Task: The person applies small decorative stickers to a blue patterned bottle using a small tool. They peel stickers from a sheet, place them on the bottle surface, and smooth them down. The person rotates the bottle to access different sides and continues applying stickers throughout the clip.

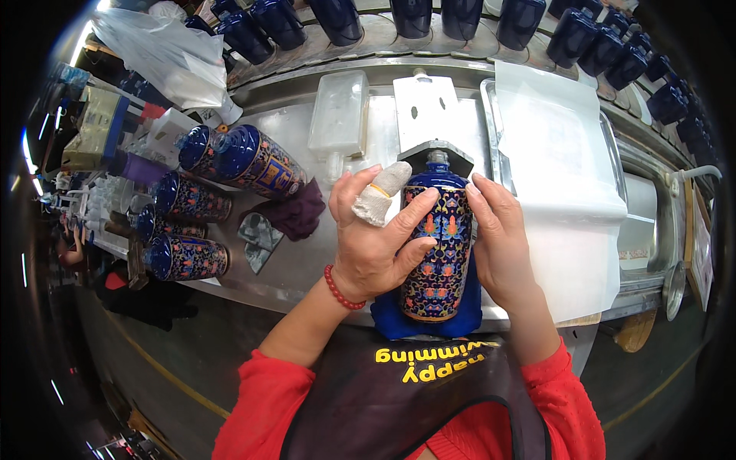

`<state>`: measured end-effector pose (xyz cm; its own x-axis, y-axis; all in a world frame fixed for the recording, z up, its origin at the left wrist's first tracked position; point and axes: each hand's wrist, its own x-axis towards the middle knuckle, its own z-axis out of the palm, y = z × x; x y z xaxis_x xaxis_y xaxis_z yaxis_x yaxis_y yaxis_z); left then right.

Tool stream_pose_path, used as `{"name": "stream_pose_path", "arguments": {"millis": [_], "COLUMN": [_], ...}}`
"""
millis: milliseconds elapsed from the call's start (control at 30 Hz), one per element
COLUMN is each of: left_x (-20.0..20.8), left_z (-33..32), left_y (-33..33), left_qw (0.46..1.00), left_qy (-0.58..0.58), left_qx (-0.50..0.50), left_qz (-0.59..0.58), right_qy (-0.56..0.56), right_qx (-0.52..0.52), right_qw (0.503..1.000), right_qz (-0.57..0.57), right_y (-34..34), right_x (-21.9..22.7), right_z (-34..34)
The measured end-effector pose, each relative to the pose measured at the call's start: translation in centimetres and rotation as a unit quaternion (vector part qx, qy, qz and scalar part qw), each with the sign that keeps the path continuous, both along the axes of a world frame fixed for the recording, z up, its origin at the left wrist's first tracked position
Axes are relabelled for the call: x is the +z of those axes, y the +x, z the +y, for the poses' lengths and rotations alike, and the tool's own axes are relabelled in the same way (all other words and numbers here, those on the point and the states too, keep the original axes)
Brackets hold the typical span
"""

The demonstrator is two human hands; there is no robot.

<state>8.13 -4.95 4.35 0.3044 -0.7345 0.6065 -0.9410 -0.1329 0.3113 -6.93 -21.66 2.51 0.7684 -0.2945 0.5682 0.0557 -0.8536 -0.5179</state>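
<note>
Centrally, a dark blue glossy bottle with a multicoloured floral pattern lies on a brushed silver metal counter between a person's two bare hands. Its long axis runs nearly straight up and down the frame: the neck points to the top, seated at a dark grey angular rest, and the base points to the lower edge, over a folded bright blue cloth. Neither hand is clearly the nearer, since the bottle is flanked from both sides.

The left hand, left of the bottle, is half spread; thumb and forefinger lie across the bottle's upper face without closing round it. One of its other fingers wears a grey and off-white fabric sleeve, and its wrist a red beaded bracelet. The right hand is loosely extended along the bottle's right edge, fingertips at the shoulder; how firmly it presses cannot be told.

Beyond the neck, toward the top of the frame, lies a white panel with two dark slots, with a translucent rectangular plastic container to its left. A white sheet covers much of the counter at right. At left are a crumpled purple cloth and a group of similarly patterned blue bottles; plain dark blue bottles line the upper edge.
</note>
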Motion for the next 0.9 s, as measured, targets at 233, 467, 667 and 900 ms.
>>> {"name": "stream_pose_path", "arguments": {"millis": [233,467,667,900], "left_x": [-0.09,0.10,-0.25,0.20], "left_z": [-0.47,-0.26,-0.40,-0.17], "left_y": [-0.14,-0.20,-0.75,-0.94], "left_qw": [1.000,1.000,1.000,0.997], "left_qy": [0.010,0.024,0.018,0.072], "left_qx": [0.010,0.003,-0.002,0.000], "left_qz": [-0.003,-0.020,0.019,-0.011], "right_qy": [-0.003,-0.006,-0.013,-0.022], "right_qx": [0.007,0.007,0.004,-0.001], "right_qw": [1.000,1.000,1.000,0.999], "right_qz": [0.004,0.004,0.012,0.039], "right_y": [0.05,0.03,0.19,-0.04], "right_x": [0.08,0.20,0.23,0.83], "right_z": [-0.07,-0.02,0.18,0.33]}}
